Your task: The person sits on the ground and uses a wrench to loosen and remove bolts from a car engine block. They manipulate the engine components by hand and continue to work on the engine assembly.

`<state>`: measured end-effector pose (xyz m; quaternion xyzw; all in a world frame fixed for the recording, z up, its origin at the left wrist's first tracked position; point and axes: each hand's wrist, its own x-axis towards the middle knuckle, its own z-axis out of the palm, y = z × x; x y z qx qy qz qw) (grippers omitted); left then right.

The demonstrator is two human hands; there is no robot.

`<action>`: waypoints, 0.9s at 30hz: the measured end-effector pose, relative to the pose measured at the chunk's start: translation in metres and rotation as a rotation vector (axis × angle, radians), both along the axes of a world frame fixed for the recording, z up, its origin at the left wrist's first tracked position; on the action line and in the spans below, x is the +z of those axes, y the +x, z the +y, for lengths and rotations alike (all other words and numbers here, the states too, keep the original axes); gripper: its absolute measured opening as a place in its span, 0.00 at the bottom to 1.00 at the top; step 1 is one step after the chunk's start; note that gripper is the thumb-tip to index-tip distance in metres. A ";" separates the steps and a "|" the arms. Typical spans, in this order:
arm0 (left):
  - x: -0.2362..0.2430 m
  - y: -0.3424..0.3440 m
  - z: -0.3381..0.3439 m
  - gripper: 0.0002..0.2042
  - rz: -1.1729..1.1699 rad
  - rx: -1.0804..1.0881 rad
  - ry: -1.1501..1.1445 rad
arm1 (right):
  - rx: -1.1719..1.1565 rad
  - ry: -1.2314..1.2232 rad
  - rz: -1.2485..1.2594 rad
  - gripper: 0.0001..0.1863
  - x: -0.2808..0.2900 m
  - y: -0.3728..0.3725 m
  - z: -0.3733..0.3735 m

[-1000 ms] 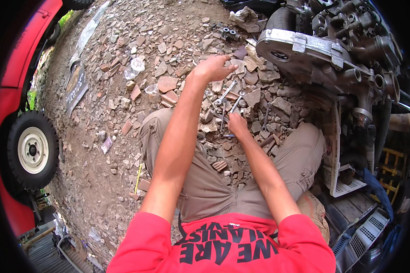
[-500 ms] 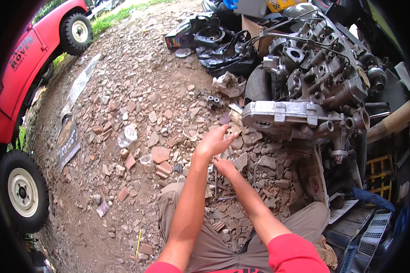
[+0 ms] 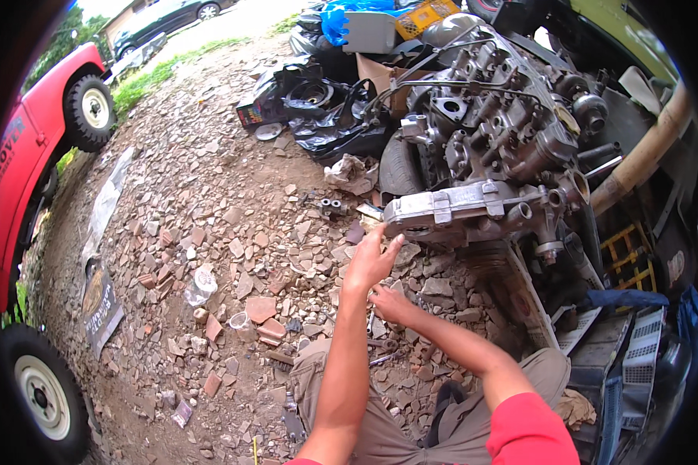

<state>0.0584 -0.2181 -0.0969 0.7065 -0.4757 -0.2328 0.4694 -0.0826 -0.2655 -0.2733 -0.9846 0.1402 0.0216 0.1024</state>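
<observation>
My left hand [image 3: 374, 260] reaches out with its fingers apart beside the near left corner of a greasy metal engine [image 3: 473, 116]. Its fingertips are at the silver cover [image 3: 442, 203] on that corner; whether they touch it I cannot tell. Just below, my right hand [image 3: 393, 305] is closed, its fingers curled near my left wrist. What it grips, if anything, is hidden. A thin metal piece shows under the right hand. Close to my knees, a small shiny tool [image 3: 381, 359] lies on the rubble.
Broken tile and stone [image 3: 261, 309] cover the ground. A tyre [image 3: 399, 164] and black plastic bags [image 3: 326, 128] sit beside the engine. Grey vented panels [image 3: 642, 364] and a yellow crate [image 3: 628, 260] stand to the right. A red vehicle [image 3: 46, 116] is parked at left.
The view has shifted, so the engine appears further left and the scene lower. My left fingers are now nearer the engine's corner. My right hand stays closed just below.
</observation>
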 end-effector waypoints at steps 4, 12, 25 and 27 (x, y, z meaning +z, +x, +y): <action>0.003 -0.010 -0.024 0.31 0.083 0.107 -0.297 | -0.074 -0.004 0.069 0.16 0.109 -0.056 -0.034; -0.027 -0.027 -0.059 0.24 -0.022 0.039 -0.379 | -0.108 -0.161 -0.030 0.17 0.279 -0.154 -0.037; -0.041 -0.001 -0.050 0.21 -0.225 0.044 -0.419 | -0.240 -0.805 -0.772 0.14 0.387 -0.160 -0.104; -0.040 -0.009 -0.056 0.20 -0.238 0.027 -0.431 | -0.460 -0.918 -0.758 0.27 0.404 -0.183 -0.146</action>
